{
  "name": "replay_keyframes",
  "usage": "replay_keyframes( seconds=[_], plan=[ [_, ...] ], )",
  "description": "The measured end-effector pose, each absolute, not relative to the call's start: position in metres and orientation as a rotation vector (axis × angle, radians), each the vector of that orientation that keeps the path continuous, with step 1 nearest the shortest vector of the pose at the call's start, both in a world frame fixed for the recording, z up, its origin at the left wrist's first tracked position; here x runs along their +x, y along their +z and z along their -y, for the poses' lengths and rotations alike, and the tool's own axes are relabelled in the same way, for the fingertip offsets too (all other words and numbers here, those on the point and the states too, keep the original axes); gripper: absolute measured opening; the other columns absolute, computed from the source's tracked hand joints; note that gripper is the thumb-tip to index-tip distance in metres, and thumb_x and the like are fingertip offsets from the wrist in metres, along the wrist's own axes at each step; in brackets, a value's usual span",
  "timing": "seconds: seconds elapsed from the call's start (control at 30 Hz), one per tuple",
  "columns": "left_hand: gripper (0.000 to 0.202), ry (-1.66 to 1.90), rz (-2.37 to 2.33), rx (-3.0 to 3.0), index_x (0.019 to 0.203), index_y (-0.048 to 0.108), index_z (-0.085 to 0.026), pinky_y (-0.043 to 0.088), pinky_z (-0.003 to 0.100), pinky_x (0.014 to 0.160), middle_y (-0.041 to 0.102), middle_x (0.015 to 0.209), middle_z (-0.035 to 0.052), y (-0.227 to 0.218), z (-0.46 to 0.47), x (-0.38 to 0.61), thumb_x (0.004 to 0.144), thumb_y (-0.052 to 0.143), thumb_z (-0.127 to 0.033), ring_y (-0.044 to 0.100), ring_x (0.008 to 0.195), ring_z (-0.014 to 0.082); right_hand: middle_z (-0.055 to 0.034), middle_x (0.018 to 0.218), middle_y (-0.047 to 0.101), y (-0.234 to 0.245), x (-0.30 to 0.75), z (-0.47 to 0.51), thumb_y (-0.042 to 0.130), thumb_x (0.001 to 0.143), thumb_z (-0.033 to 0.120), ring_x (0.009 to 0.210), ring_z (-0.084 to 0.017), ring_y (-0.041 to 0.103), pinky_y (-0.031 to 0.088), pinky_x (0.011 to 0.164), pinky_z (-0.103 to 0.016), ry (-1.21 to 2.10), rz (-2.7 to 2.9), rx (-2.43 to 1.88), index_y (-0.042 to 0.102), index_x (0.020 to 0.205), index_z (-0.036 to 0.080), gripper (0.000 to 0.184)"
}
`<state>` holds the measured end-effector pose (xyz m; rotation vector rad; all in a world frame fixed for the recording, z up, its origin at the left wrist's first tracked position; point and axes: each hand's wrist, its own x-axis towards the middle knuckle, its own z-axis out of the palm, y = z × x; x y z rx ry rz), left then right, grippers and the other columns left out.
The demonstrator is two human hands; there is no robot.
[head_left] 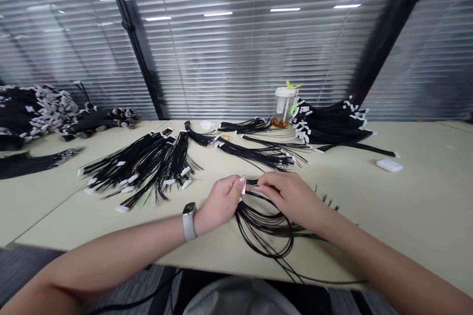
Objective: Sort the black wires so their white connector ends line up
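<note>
My left hand (220, 202), with a watch (189, 221) on its wrist, is closed on a small white connector (243, 186), its thumb pressed on top. Black wires (264, 224) run from there, looping down and to the right over the table near its front edge. Just right of the connector, my right hand (291, 196) pinches thin black wires (252, 182) between thumb and fingers. The right hand hides part of the loops, and loose wire ends stick out beyond it. How the wires enter the connector is too small to make out.
Black wire bundles (148, 162) with white connectors fan out at left, more wire bundles (254, 152) behind my hands. A larger cable pile (328, 123) and a lidded cup (281, 107) stand at the back. A white case (389, 165) lies right; more cables (40, 113) far left.
</note>
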<state>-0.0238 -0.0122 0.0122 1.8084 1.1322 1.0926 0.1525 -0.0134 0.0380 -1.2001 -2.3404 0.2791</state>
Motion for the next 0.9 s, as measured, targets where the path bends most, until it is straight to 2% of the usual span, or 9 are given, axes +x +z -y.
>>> replay_keyframes(
  seconds=[0.1, 0.23, 0.37, 0.43, 0.6, 0.9],
  plan=[
    [0.040, 1.118, -1.176, 1.662, 0.062, 0.045, -0.015, 0.033, 0.021, 0.048, 0.041, 0.053, -0.0032, 0.012, 0.008, -0.024, 0.085, 0.035, -0.047, 0.039, 0.050, 0.0086, 0.0012, 0.067, 0.057, 0.043, 0.162, 0.009, 0.051, 0.080, 0.029, 0.060, -0.013, 0.049, 0.033, 0.057, -0.023, 0.167, 2.326, -1.305, 0.052, 0.082, 0.020, 0.010],
    [0.039, 1.216, -1.210, 1.368, 0.066, 0.048, -0.016, 0.029, 0.021, 0.039, 0.039, 0.046, -0.0052, 0.006, -0.002, -0.025, 0.082, 0.039, -0.051, 0.036, 0.038, 0.0077, 0.0011, 0.068, 0.054, 0.051, 0.170, 0.012, 0.060, 0.070, 0.039, 0.056, -0.012, 0.045, 0.029, 0.051, -0.023, -0.036, 2.205, -1.464, 0.046, 0.076, 0.019, 0.025],
    [0.038, 1.287, -1.169, 1.197, 0.067, 0.048, -0.016, 0.029, 0.022, 0.036, 0.040, 0.044, -0.0054, 0.004, -0.008, -0.024, 0.080, 0.041, -0.051, 0.036, 0.034, 0.0085, 0.0010, 0.052, 0.050, 0.058, 0.168, 0.023, 0.046, 0.080, 0.042, 0.049, -0.012, 0.040, 0.023, 0.048, -0.024, -0.067, 2.256, -1.564, 0.043, 0.055, 0.019, 0.034],
    [0.038, 1.305, -1.200, 1.209, 0.066, 0.048, -0.016, 0.029, 0.021, 0.036, 0.040, 0.044, -0.0054, 0.006, -0.008, -0.024, 0.080, 0.042, -0.051, 0.036, 0.035, 0.0084, -0.0011, 0.052, 0.052, 0.059, 0.165, 0.028, 0.037, 0.085, 0.038, 0.050, -0.012, 0.042, 0.022, 0.049, -0.025, 0.011, 2.357, -1.585, 0.045, 0.050, 0.018, 0.041],
    [0.040, 1.335, -1.259, 1.337, 0.064, 0.049, -0.015, 0.028, 0.020, 0.038, 0.040, 0.045, -0.0051, 0.008, -0.004, -0.026, 0.080, 0.042, -0.051, 0.036, 0.038, 0.0071, -0.0034, 0.053, 0.055, 0.060, 0.159, 0.036, 0.026, 0.089, 0.041, 0.048, -0.011, 0.042, 0.025, 0.050, -0.025, 0.205, 2.399, -1.656, 0.048, 0.050, 0.017, 0.051],
    [0.042, 1.361, -1.240, 1.404, 0.064, 0.048, -0.015, 0.033, 0.021, 0.047, 0.041, 0.051, -0.0043, -0.001, -0.010, -0.028, 0.079, 0.041, -0.054, 0.036, 0.045, 0.0078, -0.0038, 0.053, 0.059, 0.066, 0.149, 0.047, 0.027, 0.089, 0.040, 0.048, -0.013, 0.046, 0.022, 0.049, -0.027, -0.004, 2.449, -1.655, 0.054, 0.049, 0.018, 0.053]
  ],
)
